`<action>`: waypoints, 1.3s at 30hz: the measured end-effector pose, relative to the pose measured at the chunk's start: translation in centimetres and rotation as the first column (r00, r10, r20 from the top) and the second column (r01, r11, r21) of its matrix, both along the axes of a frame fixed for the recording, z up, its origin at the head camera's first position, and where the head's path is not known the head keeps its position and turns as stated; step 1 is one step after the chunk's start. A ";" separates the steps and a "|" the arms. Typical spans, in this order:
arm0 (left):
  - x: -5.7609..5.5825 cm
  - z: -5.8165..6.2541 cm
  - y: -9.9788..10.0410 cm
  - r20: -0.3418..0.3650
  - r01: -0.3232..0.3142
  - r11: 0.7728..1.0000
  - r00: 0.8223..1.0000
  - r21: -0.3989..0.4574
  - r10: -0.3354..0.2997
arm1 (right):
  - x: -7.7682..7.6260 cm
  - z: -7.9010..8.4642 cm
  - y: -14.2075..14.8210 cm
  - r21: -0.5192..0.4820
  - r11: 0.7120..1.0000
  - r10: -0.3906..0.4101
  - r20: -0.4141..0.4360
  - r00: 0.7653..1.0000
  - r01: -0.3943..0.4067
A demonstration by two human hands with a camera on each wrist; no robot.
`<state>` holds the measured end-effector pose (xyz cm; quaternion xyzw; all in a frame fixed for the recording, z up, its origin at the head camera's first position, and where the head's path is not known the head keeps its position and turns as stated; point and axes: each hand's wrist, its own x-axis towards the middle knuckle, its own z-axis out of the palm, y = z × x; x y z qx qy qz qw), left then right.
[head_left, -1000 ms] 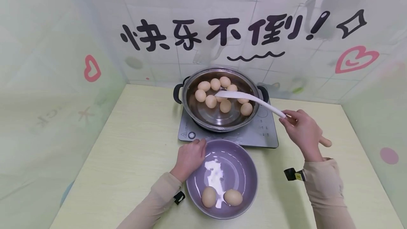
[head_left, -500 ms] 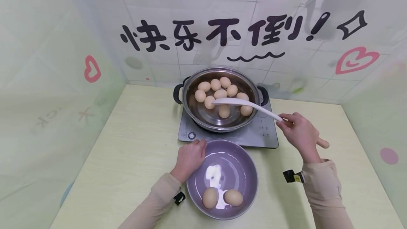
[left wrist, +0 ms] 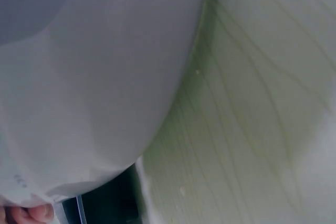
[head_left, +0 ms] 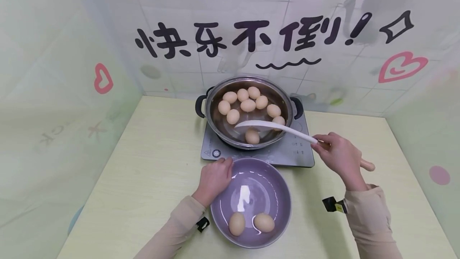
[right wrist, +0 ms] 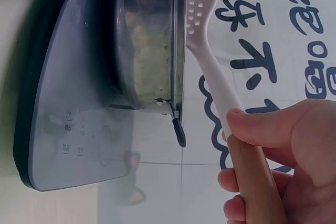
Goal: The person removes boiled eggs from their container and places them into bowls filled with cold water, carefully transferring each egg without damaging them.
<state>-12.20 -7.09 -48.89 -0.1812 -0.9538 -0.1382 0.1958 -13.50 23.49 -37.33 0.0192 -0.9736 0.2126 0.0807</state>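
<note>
My right hand [head_left: 338, 156] grips the wooden handle of a white slotted spoon [head_left: 274, 125], thumb along the handle; small holes show in its head in the right wrist view. The spoon's head is over the front part of a steel pot [head_left: 230, 137], just behind an egg [head_left: 252, 136] near the front wall. Several more brown eggs [head_left: 248, 105] sit farther back in the pot. My left hand [head_left: 215, 179] holds the rim of a purple bowl [head_left: 286, 207] at its upper left. Two eggs [head_left: 264, 222] lie at the near side of the bowl.
Under the pot is a grey induction cooker [head_left: 302, 151], right behind the bowl. Black side handles [head_left: 200, 106] stick out from the pot. A printed wall sheet [head_left: 172, 79] stands close behind it. The pale wooden table [head_left: 143, 163] extends to both sides.
The slotted spoon has moved toward the front of the pot, and the front egg has shifted toward the near wall. Other eggs have shifted slightly. My left hand stays on the bowl.
</note>
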 end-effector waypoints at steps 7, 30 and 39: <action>-0.1 -0.2 0.0 -0.002 -0.003 1.000 1.000 -0.002 0.003 | 0.4 0.2 0.0 0.018 1.000 0.023 0.019 1.000 -0.024; 0.0 -0.3 0.0 0.001 -0.005 1.000 1.000 -0.002 0.005 | 0.9 0.8 -0.7 0.092 0.993 0.073 0.056 0.996 -0.078; -0.1 -0.3 0.0 -0.010 0.005 1.000 1.000 -0.004 -0.005 | 0.7 1.2 -0.7 0.111 0.988 0.094 0.094 0.991 -0.105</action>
